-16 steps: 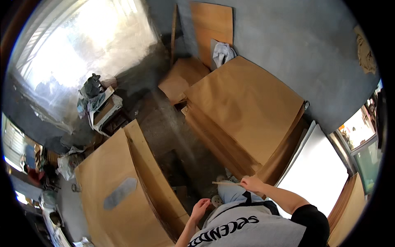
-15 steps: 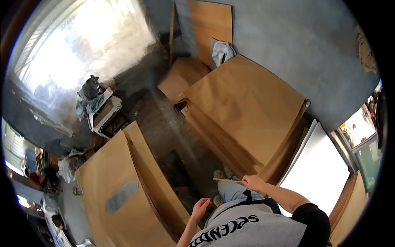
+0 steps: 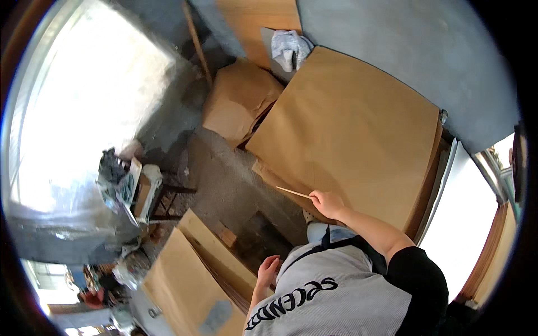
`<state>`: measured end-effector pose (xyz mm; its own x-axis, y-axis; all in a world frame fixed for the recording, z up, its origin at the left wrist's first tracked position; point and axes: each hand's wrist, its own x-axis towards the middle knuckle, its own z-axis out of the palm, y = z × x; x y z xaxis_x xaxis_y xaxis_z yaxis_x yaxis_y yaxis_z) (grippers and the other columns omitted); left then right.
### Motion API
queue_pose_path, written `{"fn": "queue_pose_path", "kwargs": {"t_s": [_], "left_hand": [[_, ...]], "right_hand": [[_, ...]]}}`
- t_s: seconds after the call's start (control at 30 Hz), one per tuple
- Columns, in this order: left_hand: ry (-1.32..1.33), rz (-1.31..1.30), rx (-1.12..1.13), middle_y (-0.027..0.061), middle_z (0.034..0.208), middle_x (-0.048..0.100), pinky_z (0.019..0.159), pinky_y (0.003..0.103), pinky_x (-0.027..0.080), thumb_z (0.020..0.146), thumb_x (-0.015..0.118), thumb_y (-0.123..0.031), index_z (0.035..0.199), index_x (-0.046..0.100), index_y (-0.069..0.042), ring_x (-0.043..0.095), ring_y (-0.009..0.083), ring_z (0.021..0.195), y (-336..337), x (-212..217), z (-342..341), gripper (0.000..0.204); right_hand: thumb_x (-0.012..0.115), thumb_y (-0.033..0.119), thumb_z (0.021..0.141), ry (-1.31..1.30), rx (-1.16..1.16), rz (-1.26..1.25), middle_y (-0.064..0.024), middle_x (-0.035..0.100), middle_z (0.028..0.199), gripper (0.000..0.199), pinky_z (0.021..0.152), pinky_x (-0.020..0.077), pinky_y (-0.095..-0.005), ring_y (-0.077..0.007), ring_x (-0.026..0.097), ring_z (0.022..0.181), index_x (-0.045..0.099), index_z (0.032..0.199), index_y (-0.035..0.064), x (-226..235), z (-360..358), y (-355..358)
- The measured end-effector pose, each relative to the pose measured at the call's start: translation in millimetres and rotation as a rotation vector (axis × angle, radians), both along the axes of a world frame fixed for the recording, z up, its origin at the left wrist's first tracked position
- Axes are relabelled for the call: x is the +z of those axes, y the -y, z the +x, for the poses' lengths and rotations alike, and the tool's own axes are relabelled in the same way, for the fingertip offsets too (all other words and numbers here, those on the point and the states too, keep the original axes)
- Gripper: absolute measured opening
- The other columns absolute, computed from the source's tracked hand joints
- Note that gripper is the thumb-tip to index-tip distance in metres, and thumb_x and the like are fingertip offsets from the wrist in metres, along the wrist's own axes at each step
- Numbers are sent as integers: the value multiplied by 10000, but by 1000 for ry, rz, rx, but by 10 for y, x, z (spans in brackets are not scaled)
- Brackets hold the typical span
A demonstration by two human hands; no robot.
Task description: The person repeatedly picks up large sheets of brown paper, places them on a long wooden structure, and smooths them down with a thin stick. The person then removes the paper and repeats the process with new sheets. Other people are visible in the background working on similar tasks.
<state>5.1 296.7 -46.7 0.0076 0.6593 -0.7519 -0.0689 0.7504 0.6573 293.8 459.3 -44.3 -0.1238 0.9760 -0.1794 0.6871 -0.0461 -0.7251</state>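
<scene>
Head view, right hand: I see my right hand (image 3: 327,203) reaching forward from the lower right, forearm bare, elbow bent, with the fingers closed around the near end of a thin wooden stick (image 3: 293,192).
Grip, right: pinching the stick; its free end points left, away from the palm, over the near edge of the stack.
Stick position: it lies just above the lower left edge of a large stack of brown cardboard sheets (image 3: 353,123), which fills the middle and right of the view.
Head view, left hand: my left hand (image 3: 268,269) hangs low beside my grey printed shirt (image 3: 314,297), fingers loosely curled and holding nothing.
Left hand surroundings: it is just beside a second stack of brown sheets (image 3: 190,280) leaning at the lower left.
Further back: a smaller brown cardboard pile (image 3: 238,101) sits on the floor behind the big stack; a white cloth (image 3: 290,47) rests at the big stack's far edge.
Floor: rough grey concrete (image 3: 224,185) between the stacks.
Left side: a cluttered small stand (image 3: 140,187) by a bright window.
</scene>
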Motion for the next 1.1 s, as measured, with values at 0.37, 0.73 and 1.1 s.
{"fn": "queue_pose_path", "kwargs": {"t_s": [0.37, 0.73, 1.1], "left_hand": [[-66, -134, -561, 59, 899, 591, 660, 245, 443, 867, 485, -214, 1033, 517, -43, 557, 140, 752, -1958, -202, -137, 241], [-224, -64, -588, 71, 823, 542, 548, 272, 457, 785, 570, -135, 1103, 425, -27, 544, 149, 678, -4205, -667, -174, 366], [-419, 410, -965, 116, 911, 529, 700, 346, 430, 799, 567, -200, 1132, 408, 4, 520, 226, 824, -6091, -1430, -29, 422]], "right_hand": [[427, 289, 851, -109, -516, -173, -154, 591, 758, 250, 584, 438, -425, -327, 572, 691, 540, 875, 68, -563, 657, -149], [377, 310, 861, 92, -1112, -486, -186, 577, 820, 294, 633, 431, -476, -372, 555, 753, 509, 883, 48, -421, 481, -80], [352, 338, 868, 457, -1096, -319, -194, 572, 803, 353, 694, 434, -464, -393, 545, 769, 485, 890, 11, -589, -284, -321]]}}
